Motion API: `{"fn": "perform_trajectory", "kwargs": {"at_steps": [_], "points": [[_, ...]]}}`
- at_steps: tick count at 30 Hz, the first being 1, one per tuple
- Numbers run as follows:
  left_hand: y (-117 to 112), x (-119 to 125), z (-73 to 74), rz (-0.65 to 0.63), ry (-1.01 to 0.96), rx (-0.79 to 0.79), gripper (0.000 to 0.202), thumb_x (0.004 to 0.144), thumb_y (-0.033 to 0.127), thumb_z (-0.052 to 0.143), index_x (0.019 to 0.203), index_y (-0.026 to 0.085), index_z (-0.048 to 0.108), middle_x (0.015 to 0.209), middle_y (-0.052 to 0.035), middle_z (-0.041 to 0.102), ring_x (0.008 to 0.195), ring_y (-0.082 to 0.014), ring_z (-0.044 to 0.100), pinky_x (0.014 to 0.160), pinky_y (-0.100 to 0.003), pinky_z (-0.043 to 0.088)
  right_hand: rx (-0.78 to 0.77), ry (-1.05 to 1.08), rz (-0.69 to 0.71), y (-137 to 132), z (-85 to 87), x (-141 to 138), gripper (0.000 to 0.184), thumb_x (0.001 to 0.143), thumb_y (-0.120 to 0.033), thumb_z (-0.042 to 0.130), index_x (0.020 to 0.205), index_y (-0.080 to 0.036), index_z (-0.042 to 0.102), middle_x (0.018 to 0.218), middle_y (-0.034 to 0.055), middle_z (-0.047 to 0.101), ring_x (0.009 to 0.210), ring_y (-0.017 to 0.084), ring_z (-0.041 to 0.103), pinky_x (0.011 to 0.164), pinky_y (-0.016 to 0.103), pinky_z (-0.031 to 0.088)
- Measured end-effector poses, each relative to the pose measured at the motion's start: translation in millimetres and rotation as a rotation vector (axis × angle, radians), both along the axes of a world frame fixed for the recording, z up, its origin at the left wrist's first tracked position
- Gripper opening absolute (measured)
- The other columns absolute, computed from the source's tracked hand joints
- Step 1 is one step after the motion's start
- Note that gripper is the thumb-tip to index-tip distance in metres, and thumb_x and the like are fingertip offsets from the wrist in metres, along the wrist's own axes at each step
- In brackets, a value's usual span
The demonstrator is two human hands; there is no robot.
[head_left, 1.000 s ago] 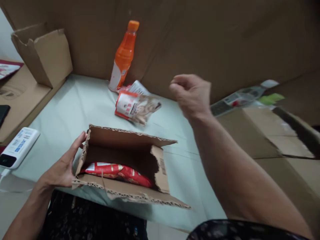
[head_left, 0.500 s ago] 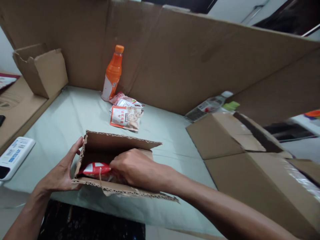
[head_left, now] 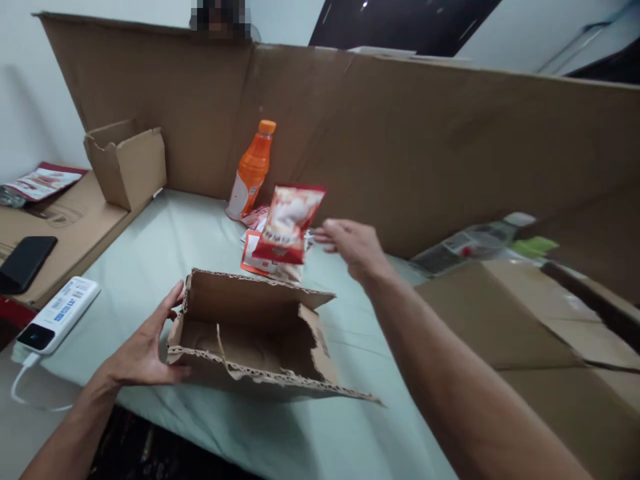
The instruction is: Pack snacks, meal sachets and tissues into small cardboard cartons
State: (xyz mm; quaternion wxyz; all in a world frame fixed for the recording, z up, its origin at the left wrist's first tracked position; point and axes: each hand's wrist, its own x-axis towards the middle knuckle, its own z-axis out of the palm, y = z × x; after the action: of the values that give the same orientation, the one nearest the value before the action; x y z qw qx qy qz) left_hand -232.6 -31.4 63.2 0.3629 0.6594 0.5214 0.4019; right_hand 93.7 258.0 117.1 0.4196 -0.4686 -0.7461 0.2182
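My left hand (head_left: 150, 343) grips the left end of an open cardboard box (head_left: 250, 383), thumb and fingers around its wall. The inside of the box shows bare cardboard. My right hand (head_left: 355, 247) is beyond the box, fingertips pinched at the right edge of a red and white snack packet (head_left: 287, 223). This packet is slightly blurred and overlaps a white and orange pouch (head_left: 256, 253) and other packets. Behind them an orange drink bottle (head_left: 253, 170) leans by the cardboard wall.
A clear plastic bottle (head_left: 475, 243) lies tilted at right, behind a large cardboard box (head_left: 480, 300). To the left are a white power bank (head_left: 63, 317) with a cable, a black phone (head_left: 30, 263) and a small cardboard box (head_left: 143, 163). A cardboard wall (head_left: 425, 147) stands behind.
My right hand has come out of the box and moved forward with the red packet, now above the other packets. My left hand stays on the box. The view has shifted.
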Motion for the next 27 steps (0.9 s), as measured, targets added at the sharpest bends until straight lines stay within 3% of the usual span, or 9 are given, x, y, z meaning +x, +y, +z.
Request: {"fn": "perform_trajectory", "kwargs": {"at_steps": [7, 13, 15, 18, 20, 23, 25, 26, 27], "points": [[25, -44, 20.1, 0.361, -0.003, 0.130, 0.123, 0.070, 0.058, 0.089, 0.167, 0.030, 0.018, 0.167, -0.0146, 0.037, 0.150, -0.0416, 0.043, 0.124, -0.057, 0.038, -0.147, -0.011, -0.115, -63, -115.4, 24, 0.042, 0.077, -0.055, 0.056, 0.090, -0.019, 0.075, 0.102, 0.0152, 0.078, 0.096, 0.029, 0.073, 0.076, 0.043, 0.060], [148, -81, 4.7, 0.786, 0.133, 0.293, 0.133, 0.057, 0.053, 0.096, 0.163, 0.020, 0.023, 0.158, -0.0232, 0.045, 0.148, -0.0434, 0.044, 0.119, -0.059, 0.042, -0.069, -0.063, -0.191, -105, -168.3, 32, 0.032, 0.082, -0.046, 0.054, 0.092, -0.023, 0.074, 0.124, 0.0174, 0.072, 0.120, 0.035, 0.064, 0.105, 0.060, 0.050], [191, -92, 2.9, 0.870, 0.163, 0.292, 0.134, 0.058, 0.051, 0.095, 0.163, 0.014, 0.021, 0.163, -0.0270, 0.036, 0.153, -0.0446, 0.034, 0.126, -0.059, 0.031, -0.047, -0.084, -0.189, -107, -173.1, 32, 0.031, 0.084, -0.043, 0.053, 0.095, -0.022, 0.073, 0.126, 0.0195, 0.070, 0.121, 0.036, 0.064, 0.107, 0.063, 0.047], [234, -106, 9.9, 0.911, 0.219, 0.272, 0.107, 0.085, 0.061, 0.072, 0.163, 0.009, 0.021, 0.169, -0.0231, 0.024, 0.158, -0.0431, 0.019, 0.127, -0.059, 0.020, -0.040, -0.124, -0.183, -105, -170.7, 29, 0.030, 0.087, -0.039, 0.051, 0.098, -0.020, 0.072, 0.127, 0.0226, 0.069, 0.120, 0.037, 0.064, 0.105, 0.066, 0.047], [244, -106, 15.8, 0.897, 0.253, 0.242, 0.092, 0.096, 0.067, 0.052, 0.162, 0.011, 0.020, 0.171, -0.0179, 0.019, 0.160, -0.0425, 0.012, 0.125, -0.061, 0.019, -0.043, -0.160, -0.190, -108, -164.7, 24, 0.030, 0.089, -0.034, 0.050, 0.101, -0.019, 0.072, 0.129, 0.0235, 0.068, 0.122, 0.037, 0.063, 0.105, 0.066, 0.048], [238, -92, 16.5, 0.821, 0.286, 0.204, 0.111, 0.083, 0.079, 0.064, 0.159, 0.013, 0.017, 0.172, -0.0161, 0.015, 0.158, -0.0523, -0.002, 0.127, -0.067, 0.016, -0.040, -0.230, -0.209, -115, -151.4, 16, 0.030, 0.091, -0.026, 0.049, 0.107, -0.018, 0.073, 0.133, 0.0222, 0.067, 0.126, 0.033, 0.062, 0.107, 0.058, 0.049], [227, -80, 9.8, 0.739, 0.305, 0.184, 0.112, 0.077, 0.087, 0.066, 0.149, 0.009, 0.031, 0.166, -0.0195, 0.023, 0.151, -0.0640, -0.004, 0.108, -0.076, 0.032, -0.025, -0.278, -0.232, -114, -139.0, 20, 0.029, 0.091, -0.022, 0.052, 0.110, -0.020, 0.073, 0.137, 0.0184, 0.067, 0.130, 0.028, 0.061, 0.108, 0.050, 0.049], [220, -75, 4.9, 0.706, 0.321, 0.183, 0.103, 0.081, 0.088, 0.060, 0.138, 0.005, 0.040, 0.158, -0.0215, 0.031, 0.148, -0.0680, -0.005, 0.089, -0.073, 0.040, -0.012, -0.299, -0.253, -111, -130.8, 27, 0.029, 0.091, -0.022, 0.054, 0.112, -0.021, 0.073, 0.139, 0.0164, 0.066, 0.132, 0.027, 0.060, 0.109, 0.048, 0.048], [214, -71, -0.5, 0.634, 0.334, 0.192, 0.094, 0.095, 0.082, 0.049, 0.128, -0.005, 0.035, 0.151, -0.0261, 0.031, 0.145, -0.0665, -0.010, 0.072, -0.058, 0.026, 0.005, -0.316, -0.284, -107, -120.6, 40, 0.029, 0.091, -0.021, 0.055, 0.114, -0.022, 0.073, 0.142, 0.0151, 0.065, 0.134, 0.027, 0.058, 0.111, 0.048, 0.047]]}}
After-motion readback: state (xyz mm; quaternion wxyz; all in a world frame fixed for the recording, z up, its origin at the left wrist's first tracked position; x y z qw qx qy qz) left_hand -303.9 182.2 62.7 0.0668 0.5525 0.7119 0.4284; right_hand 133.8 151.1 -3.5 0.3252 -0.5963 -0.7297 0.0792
